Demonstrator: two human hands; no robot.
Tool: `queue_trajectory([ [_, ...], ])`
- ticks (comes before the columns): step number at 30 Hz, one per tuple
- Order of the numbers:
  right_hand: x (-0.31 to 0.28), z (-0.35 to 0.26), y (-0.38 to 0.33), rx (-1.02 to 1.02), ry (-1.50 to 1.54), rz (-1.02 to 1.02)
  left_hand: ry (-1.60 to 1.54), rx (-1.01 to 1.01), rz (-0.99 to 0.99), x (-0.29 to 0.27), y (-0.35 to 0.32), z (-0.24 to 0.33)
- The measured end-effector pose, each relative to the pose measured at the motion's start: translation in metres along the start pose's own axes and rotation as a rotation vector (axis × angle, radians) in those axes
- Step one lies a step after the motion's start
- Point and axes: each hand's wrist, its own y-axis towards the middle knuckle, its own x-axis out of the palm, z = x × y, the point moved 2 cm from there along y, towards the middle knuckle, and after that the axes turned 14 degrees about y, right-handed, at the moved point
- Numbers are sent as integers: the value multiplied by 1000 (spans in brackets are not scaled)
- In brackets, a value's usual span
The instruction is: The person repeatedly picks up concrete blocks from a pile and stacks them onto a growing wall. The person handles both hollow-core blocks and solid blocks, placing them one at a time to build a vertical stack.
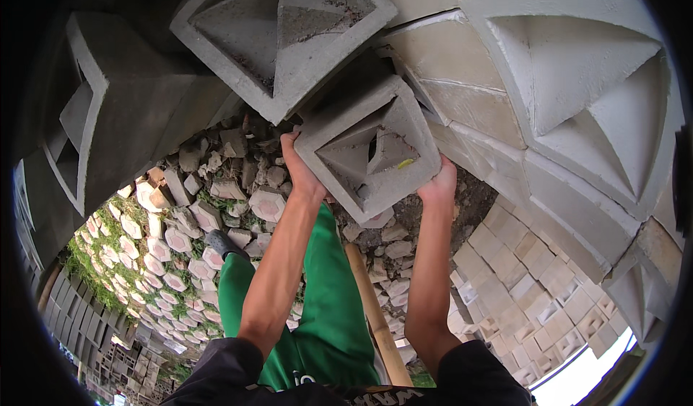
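Observation:
Between my two hands is a square grey concrete vent block (339, 171), its open face with slanted inner fins turned up toward me. A small yellow-green leaf (406, 163) lies inside it. My left hand (299, 164) grips the block's left side, fingers mostly hidden behind it. On the opposite side, my right hand (439, 182) is pressed to the lower right corner, its fingertips out of sight under the block. Just beyond, a larger grey vent block (325, 67) sits very near the held one; whether they touch I cannot tell.
Stacked pale blocks (462, 59) rise on the right, with a big white vent block (577, 81) close by. Another grey block (144, 110) stands at left. Rubble (238, 146) and hexagonal pavers (177, 240) cover the ground. A bamboo pole (379, 319) leans beside my leg.

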Motion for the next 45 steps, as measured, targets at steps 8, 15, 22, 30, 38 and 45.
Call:
queue_trajectory([
  [8,2,30,-9,-105,-16,-49,-140,-33,107,-12,27,-11],
  [15,8,34,4,-96,-87,-118,-175,-88,81,-1,24,-11],
  [22,32,22,38,-224,-202,-49,-362,-101,-31,31,37,6],
  [30,3,28,27,105,-268,-170,132,103,9,-30,26,-15],
  [38,-169,237,-154,330,-1323,-81,311,-95,247,-305,-121,-56],
  [45,-247,473,-350,756,-1930,-471,157,-47,635,-585,-258,-31],
])
